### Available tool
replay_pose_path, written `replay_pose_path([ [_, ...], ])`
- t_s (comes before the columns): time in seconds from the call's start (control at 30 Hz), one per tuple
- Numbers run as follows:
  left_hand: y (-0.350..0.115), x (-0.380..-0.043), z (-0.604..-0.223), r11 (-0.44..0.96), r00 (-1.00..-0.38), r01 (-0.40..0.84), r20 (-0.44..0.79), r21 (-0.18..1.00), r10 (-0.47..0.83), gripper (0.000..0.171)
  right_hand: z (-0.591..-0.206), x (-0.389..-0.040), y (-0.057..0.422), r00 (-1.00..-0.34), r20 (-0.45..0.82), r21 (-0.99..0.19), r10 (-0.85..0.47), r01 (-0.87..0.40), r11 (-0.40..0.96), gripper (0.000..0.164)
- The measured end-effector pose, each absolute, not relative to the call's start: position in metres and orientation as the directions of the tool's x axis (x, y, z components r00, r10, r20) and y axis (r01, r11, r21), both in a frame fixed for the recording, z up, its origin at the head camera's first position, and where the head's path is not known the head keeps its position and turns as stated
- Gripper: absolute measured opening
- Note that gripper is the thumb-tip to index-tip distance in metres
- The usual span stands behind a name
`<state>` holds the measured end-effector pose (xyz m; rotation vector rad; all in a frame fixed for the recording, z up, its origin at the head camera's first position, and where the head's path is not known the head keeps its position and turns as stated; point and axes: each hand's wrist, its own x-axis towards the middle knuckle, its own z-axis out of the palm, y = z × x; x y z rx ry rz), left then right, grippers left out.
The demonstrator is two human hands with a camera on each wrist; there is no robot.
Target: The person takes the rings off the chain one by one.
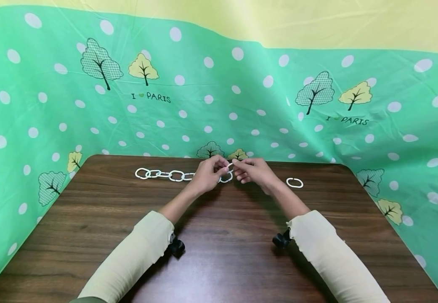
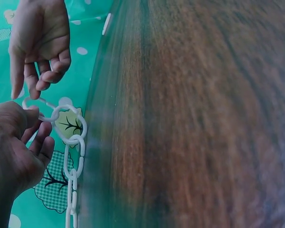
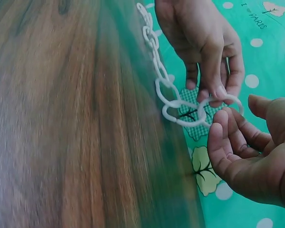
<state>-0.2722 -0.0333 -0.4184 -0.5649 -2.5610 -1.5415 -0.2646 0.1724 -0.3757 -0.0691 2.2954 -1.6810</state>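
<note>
A chain of white plastic links [image 1: 142, 168] lies along the far part of the table, its right end lifted between both hands. My left hand [image 1: 208, 173] pinches the raised end link [image 3: 235, 98] between thumb and fingers. Facing it from the right is my right hand [image 1: 256, 172]. In the right wrist view, its thumb and fingers [image 3: 221, 124] stand apart around the end link's free side, close to it or lightly touching. A single loose link [image 1: 288, 182] with a small gap lies to the right of the right hand.
The dark wood tabletop [image 1: 219, 235] ends just behind the hands. Beyond its far edge hangs a green dotted cloth [image 1: 211, 113] printed with trees. Black wrist devices [image 1: 177, 247] sit at both cuffs.
</note>
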Motion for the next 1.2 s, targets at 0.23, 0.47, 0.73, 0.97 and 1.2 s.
replay_pose_path([
  [0.23,-0.033,-0.272,-0.418,0.418,-0.919,0.377,0.277,0.827,0.281,0.012,-0.379,-0.265,0.166,-0.955,-0.212,-0.953,-0.208,0.155,0.26,0.037],
  [0.47,-0.035,-0.272,-0.418,0.403,-0.919,0.374,0.276,0.835,0.281,0.013,-0.383,-0.265,0.161,-0.967,-0.178,-0.967,-0.182,0.138,0.213,0.028],
  [0.73,-0.042,-0.273,-0.42,0.382,-0.927,0.351,0.259,0.855,0.273,0.021,-0.385,-0.263,0.162,-0.976,-0.16,-0.967,-0.15,0.125,0.221,0.026],
  [0.97,-0.044,-0.279,-0.42,0.484,-0.925,0.363,0.244,0.797,0.291,0.024,-0.389,-0.26,0.167,-0.978,-0.163,-0.965,-0.133,0.129,0.23,0.029],
  [1.2,-0.043,-0.282,-0.42,0.558,-0.931,0.342,0.194,0.756,0.309,0.018,-0.388,-0.257,0.169,-0.98,-0.152,-0.964,-0.127,0.119,0.236,0.028],
])
